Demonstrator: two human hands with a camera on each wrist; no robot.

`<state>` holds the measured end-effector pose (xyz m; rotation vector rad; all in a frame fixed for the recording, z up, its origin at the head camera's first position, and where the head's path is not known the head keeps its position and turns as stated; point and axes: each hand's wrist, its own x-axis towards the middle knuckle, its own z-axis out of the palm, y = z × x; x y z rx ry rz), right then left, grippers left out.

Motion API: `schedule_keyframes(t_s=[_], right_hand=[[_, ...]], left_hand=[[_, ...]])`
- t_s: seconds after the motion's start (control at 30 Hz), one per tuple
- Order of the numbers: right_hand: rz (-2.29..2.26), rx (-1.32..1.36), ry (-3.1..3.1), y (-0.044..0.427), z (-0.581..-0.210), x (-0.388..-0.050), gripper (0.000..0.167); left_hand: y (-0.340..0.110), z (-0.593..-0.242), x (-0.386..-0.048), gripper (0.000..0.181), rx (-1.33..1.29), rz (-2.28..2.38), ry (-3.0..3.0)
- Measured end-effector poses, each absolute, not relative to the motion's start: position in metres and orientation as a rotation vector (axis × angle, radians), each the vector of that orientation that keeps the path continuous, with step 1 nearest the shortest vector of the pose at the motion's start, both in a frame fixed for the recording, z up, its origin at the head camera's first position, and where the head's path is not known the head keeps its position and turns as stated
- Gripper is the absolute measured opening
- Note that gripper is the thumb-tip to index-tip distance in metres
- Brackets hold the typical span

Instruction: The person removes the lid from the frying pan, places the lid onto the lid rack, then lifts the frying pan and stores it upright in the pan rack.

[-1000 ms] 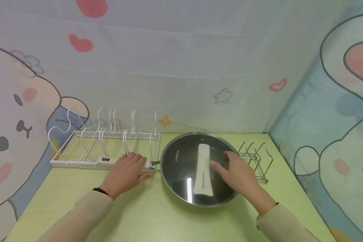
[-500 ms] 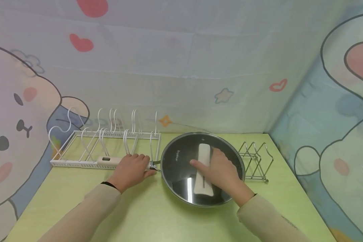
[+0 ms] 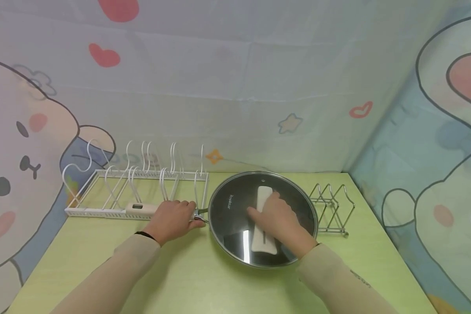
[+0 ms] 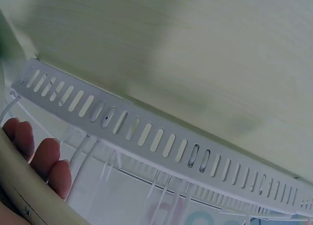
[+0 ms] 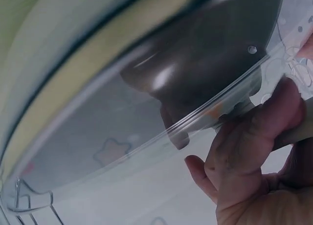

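A pan covered by a dark glass lid (image 3: 235, 231) sits in the middle of the table in the head view. The left hand (image 3: 172, 221) grips the pan's cream handle (image 3: 141, 209), which lies over the front rail of a white rack. Its curled fingertips (image 4: 48, 156) show in the left wrist view, beside that rack's slotted rail (image 4: 146, 134). On the lid, the right hand (image 3: 280, 220) is wrapped over the upright cream grip (image 3: 264, 246). In the right wrist view, the right hand (image 5: 249, 161) holds that grip (image 5: 298, 129) above the glass.
The white wire rack (image 3: 90, 213) with several upright loops stands at the back left. A smaller metal rack (image 3: 333, 230) stands right of the pan, close to its rim. Printed cloth (image 3: 227, 87) hangs behind the table and at both sides.
The right hand has moved left from the lid's right side and taken hold of its grip. The left hand has shifted slightly right on the handle. Pan and lid have not moved.
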<state>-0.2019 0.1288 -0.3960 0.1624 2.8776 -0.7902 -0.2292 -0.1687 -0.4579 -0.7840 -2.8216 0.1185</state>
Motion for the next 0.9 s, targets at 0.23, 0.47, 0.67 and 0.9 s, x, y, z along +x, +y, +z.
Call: schedule_keyframes(t_s=[0.23,0.47,0.67,0.9], right_hand=[[-0.887,0.160,2.846,0.1274,-0.3974,-0.2027,0.066],[-0.924,0.132,2.835,0.1307,-0.4016,-0.2034,0.065],[-0.925,0.111,2.840,0.1319,-0.4010,-0.2030,0.064],[-0.922,0.100,2.842,0.1345,-0.4000,-0.2034,0.066]], left_hand=[[-0.1713,-0.4620,-0.2339,0.058,-0.799,0.145,-2.811],[-0.1709,-0.4626,-0.2320,0.058,-0.805,0.138,-2.780],[-0.1718,-0.4642,-0.2318,0.058,-0.806,0.128,-2.770],[-0.1721,-0.4656,-0.2328,0.059,-0.817,0.135,-2.757]])
